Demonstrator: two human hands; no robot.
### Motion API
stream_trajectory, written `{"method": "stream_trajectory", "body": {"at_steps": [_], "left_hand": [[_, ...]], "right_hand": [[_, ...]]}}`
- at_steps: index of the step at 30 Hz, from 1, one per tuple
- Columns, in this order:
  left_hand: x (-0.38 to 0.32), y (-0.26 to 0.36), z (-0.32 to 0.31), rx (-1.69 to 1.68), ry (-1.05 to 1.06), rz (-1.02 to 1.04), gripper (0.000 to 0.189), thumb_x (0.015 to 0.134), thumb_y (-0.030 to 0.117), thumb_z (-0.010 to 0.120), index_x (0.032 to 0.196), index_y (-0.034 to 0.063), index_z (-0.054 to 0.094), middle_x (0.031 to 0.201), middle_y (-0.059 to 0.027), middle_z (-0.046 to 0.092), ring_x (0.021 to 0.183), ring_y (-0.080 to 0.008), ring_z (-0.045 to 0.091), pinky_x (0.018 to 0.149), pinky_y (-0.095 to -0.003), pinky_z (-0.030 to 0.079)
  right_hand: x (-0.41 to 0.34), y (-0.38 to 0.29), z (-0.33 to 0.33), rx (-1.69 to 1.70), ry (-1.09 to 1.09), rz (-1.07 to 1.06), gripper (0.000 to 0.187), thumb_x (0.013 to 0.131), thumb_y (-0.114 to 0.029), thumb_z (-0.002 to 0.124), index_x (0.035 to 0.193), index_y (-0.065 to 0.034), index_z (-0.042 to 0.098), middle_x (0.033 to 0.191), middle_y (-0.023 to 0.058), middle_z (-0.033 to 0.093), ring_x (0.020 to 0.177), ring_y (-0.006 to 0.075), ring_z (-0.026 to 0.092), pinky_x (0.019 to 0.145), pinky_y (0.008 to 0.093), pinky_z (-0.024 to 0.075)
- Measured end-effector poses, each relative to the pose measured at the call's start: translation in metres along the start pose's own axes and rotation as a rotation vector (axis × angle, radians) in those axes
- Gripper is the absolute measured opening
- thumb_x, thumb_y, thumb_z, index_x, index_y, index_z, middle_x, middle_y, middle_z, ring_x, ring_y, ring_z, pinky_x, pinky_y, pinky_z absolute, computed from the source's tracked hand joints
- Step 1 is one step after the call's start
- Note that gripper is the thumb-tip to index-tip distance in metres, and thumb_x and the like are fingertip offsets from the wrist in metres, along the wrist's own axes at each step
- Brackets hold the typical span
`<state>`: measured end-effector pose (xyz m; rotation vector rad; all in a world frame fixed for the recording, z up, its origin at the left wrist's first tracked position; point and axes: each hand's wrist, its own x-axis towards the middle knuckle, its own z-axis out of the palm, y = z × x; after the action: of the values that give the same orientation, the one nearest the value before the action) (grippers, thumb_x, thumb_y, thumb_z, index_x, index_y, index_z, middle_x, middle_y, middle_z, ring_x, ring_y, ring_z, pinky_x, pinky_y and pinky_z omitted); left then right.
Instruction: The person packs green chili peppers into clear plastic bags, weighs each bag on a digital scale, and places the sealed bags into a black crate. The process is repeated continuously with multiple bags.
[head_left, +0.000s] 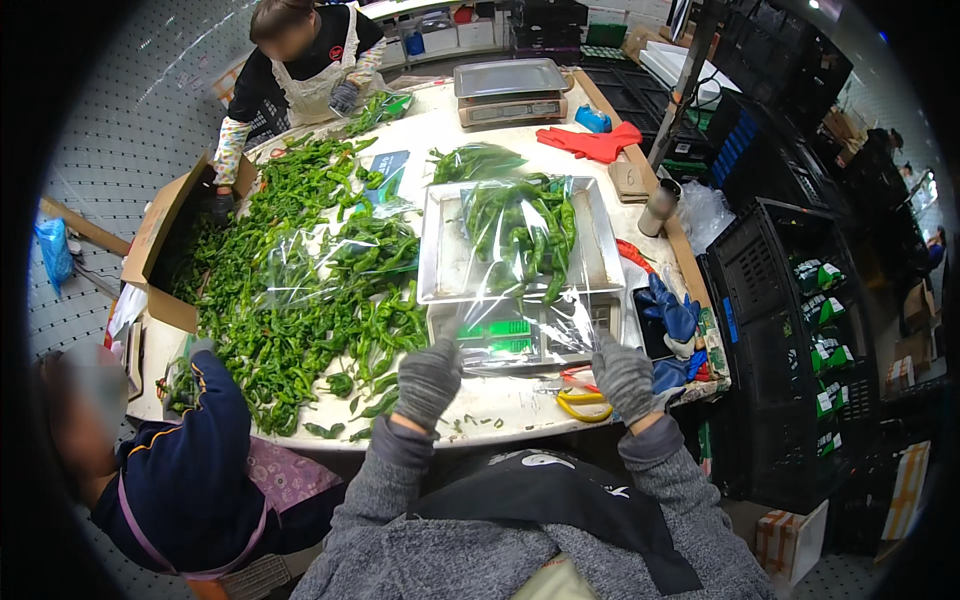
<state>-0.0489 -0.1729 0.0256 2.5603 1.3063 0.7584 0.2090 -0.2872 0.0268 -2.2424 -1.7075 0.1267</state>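
Observation:
Both my hands wear grey knit gloves. My left hand (429, 381) and my right hand (625, 379) each pinch one side of the opening of a clear plastic bag (525, 232) holding green peppers. The bag stretches away from me over the metal tray (435, 247) of a digital scale (525, 330) with a lit green display. Whether the bag touches the tray I cannot tell. Behind it lies another clear bag of peppers (480, 161). To the left, a large heap of loose green peppers (277, 330) spreads over the white table, with a filled clear bag (352, 259) on it.
Yellow-handled scissors (583, 406) lie near the front edge. Blue gloves (670, 311), red gloves (592, 141) and a tumbler (658, 208) are on the right. A second scale (510, 94) stands at the back. Co-workers stand front left and back left by a cardboard box (161, 244). Black crates (780, 345) stand right.

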Motion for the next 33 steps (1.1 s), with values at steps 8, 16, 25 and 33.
{"method": "stream_trajectory", "body": {"at_steps": [8,16,25,33], "left_hand": [[-0.01,0.012,-0.009,-0.252,-0.018,-0.1,0.057,0.078,0.009,0.059,0.132,0.0109,0.041,0.071,-0.0112,0.058,0.058,-0.0218,0.056,0.053,-0.0348,0.046],[-0.016,0.005,0.001,-0.258,-0.08,-0.065,0.056,0.078,0.006,0.057,0.131,0.0129,0.042,0.067,-0.0147,0.057,0.055,-0.0256,0.056,0.051,-0.0354,0.045],[-0.003,0.05,-0.049,-0.332,0.158,0.356,0.047,0.072,0.01,0.064,0.116,0.0014,0.05,0.105,-0.0185,0.056,0.097,-0.0329,0.055,0.081,-0.0414,0.047],[0.068,0.079,0.054,-0.349,-0.024,0.4,0.033,0.078,0.008,0.055,0.11,0.0019,0.051,0.103,-0.0188,0.057,0.099,-0.0325,0.055,0.083,-0.0373,0.044]], "right_hand": [[-0.014,0.006,-0.001,0.216,0.092,0.076,0.065,0.07,-0.02,0.071,0.127,-0.0044,0.043,0.099,0.0188,0.058,0.091,0.0296,0.058,0.078,0.0362,0.0478],[-0.008,-0.004,0.014,0.296,0.129,0.071,0.045,0.08,-0.012,0.06,0.123,-0.0047,0.049,0.101,0.0193,0.061,0.083,0.0319,0.062,0.073,0.0352,0.0502],[0.01,-0.025,-0.006,0.215,0.526,-0.168,0.03,0.07,-0.007,0.061,0.1,-0.0038,0.063,0.081,0.0128,0.063,0.077,0.0284,0.06,0.07,0.037,0.0483],[0.038,-0.055,-0.023,0.485,0.398,-0.272,0.015,0.079,-0.011,0.058,0.09,-0.006,0.065,0.079,0.0126,0.063,0.072,0.0294,0.06,0.066,0.0377,0.0473]]}}
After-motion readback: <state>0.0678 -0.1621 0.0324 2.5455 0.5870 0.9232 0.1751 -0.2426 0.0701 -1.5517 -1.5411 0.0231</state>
